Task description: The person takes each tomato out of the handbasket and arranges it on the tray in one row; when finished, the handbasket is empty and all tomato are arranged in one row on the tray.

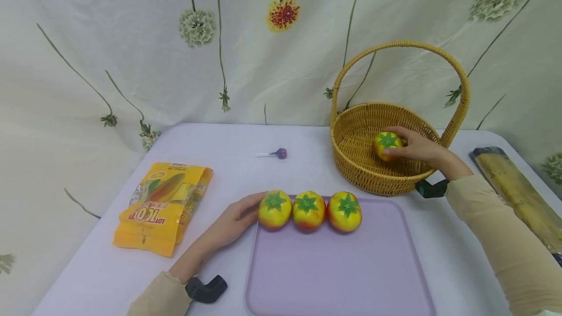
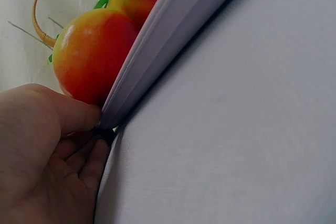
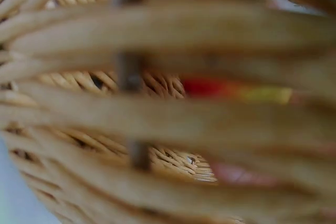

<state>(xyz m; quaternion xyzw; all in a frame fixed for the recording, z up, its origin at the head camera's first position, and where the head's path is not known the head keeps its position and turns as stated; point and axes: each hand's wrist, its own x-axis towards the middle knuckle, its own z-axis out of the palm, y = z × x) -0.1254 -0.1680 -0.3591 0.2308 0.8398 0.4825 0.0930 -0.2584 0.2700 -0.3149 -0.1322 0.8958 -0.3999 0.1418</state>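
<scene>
My right hand [image 1: 414, 146] reaches over the basket's rim and holds a yellow-red persimmon [image 1: 387, 145] with a green leafy top, inside the wicker basket [image 1: 373, 179]. In the right wrist view, the basket weave [image 3: 173, 30] fills most of the picture, and only a red and yellow patch of the persimmon [image 3: 210, 87] shows through it. Three similar persimmons [image 1: 309, 212] stand in a row along the far edge of the lilac tray [image 1: 338, 267]. At the tray's far left corner, my left hand [image 2: 47, 145] pinches the rim beside the leftmost persimmon [image 2: 94, 56].
A yellow snack bag [image 1: 158, 208] lies left of the tray. Behind the tray is a lollipop [image 1: 278, 153]. A long clear-wrapped package [image 1: 513, 184] lies along the right table edge, beside my right arm. The basket's tall handle [image 1: 404, 44] arches over it.
</scene>
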